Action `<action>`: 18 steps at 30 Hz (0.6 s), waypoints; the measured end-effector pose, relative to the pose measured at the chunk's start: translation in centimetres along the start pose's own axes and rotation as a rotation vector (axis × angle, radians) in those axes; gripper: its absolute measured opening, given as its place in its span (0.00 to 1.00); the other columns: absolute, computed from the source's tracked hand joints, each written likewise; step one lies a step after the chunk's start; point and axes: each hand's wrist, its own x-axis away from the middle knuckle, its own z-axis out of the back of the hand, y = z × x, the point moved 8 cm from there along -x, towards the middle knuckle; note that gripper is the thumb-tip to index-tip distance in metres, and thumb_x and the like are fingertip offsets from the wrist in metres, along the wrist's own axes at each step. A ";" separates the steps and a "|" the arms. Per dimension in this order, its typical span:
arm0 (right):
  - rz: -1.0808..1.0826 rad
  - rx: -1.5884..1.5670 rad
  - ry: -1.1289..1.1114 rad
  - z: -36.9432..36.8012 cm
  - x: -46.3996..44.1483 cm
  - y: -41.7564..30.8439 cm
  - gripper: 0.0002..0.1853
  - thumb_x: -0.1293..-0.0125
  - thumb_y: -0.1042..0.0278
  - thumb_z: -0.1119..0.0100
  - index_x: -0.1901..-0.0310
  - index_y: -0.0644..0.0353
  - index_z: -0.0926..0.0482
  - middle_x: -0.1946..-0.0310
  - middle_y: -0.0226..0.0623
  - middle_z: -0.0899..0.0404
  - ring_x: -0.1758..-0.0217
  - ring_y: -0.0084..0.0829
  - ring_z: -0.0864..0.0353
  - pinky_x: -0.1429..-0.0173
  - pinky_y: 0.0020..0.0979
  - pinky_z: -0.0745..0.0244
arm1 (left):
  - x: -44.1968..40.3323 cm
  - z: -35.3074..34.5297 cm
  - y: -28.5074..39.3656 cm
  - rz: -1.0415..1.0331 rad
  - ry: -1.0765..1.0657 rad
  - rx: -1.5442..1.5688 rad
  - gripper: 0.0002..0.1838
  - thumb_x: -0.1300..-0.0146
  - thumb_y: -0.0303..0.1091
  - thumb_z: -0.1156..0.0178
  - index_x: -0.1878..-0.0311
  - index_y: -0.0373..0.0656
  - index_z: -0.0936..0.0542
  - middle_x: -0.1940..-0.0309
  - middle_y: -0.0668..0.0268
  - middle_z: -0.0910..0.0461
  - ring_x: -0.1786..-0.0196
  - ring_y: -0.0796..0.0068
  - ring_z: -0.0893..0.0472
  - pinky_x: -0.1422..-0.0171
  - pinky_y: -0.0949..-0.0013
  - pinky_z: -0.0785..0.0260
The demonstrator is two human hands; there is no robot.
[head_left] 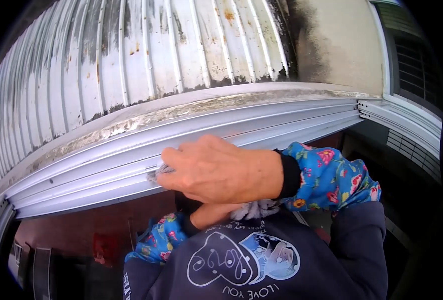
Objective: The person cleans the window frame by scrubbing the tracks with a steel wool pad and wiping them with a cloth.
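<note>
My right hand (214, 167) is closed over a small grey cloth (162, 172) and presses it onto the grooved metal window track (101, 177). Only a fold of that cloth shows, below the knuckles. Lower down, close to my chest, my left hand (214, 214) is mostly covered by my right hand and wrist. A bunched grey cloth (255, 210) sticks out just past the left hand, which appears to grip it, though its fingers are hidden. Blue flowered sleeve covers are on both forearms.
Beyond the track runs a dirty, worn ledge (176, 107), with a stained corrugated metal sheet (146, 45) behind it. On the right, the track meets a side frame (406, 120) beside a barred window (414, 65). A red object (105, 248) sits far below at the left.
</note>
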 end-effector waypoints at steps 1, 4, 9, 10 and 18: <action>0.021 0.030 0.057 0.4 0.2 -0.3 0.12 0.54 0.65 0.38 0.70 0.60 0.26 0.71 0.40 0.31 0.73 0.39 0.23 0.73 0.39 0.29 | 0.4 0.4 -0.1 -0.025 -0.035 -0.018 0.15 0.30 0.40 0.49 0.61 0.37 0.21 0.55 0.52 0.20 0.50 0.58 0.22 0.42 0.57 0.32; -0.006 0.021 0.185 -0.3 0.6 -0.1 0.08 0.49 0.66 0.41 0.70 0.58 0.26 0.69 0.39 0.29 0.68 0.37 0.22 0.70 0.38 0.28 | 1.9 3.0 -1.8 0.063 0.443 0.154 0.28 0.30 0.45 0.49 0.33 0.37 0.36 0.38 0.57 0.29 0.36 0.60 0.29 0.30 0.57 0.38; -0.032 0.093 0.191 -1.2 1.0 0.0 0.07 0.51 0.63 0.40 0.77 0.56 0.21 0.72 0.35 0.26 0.64 0.34 0.23 0.70 0.34 0.31 | 4.6 6.2 -4.1 0.042 0.540 0.257 0.27 0.31 0.42 0.48 0.34 0.36 0.34 0.37 0.57 0.29 0.35 0.61 0.30 0.29 0.58 0.40; -0.016 0.124 0.228 -0.9 1.5 0.2 0.08 0.50 0.60 0.41 0.78 0.54 0.19 0.73 0.33 0.24 0.63 0.31 0.23 0.70 0.33 0.33 | 4.4 6.1 -4.2 0.056 0.551 0.197 0.27 0.31 0.41 0.48 0.34 0.36 0.34 0.37 0.57 0.29 0.35 0.61 0.30 0.29 0.58 0.40; -0.173 0.114 0.209 2.7 10.9 4.3 0.06 0.49 0.63 0.42 0.77 0.52 0.18 0.75 0.31 0.25 0.65 0.31 0.24 0.70 0.34 0.34 | -5.3 1.1 -5.6 0.229 0.353 -0.214 0.26 0.31 0.38 0.48 0.34 0.36 0.34 0.37 0.58 0.29 0.35 0.62 0.30 0.29 0.59 0.41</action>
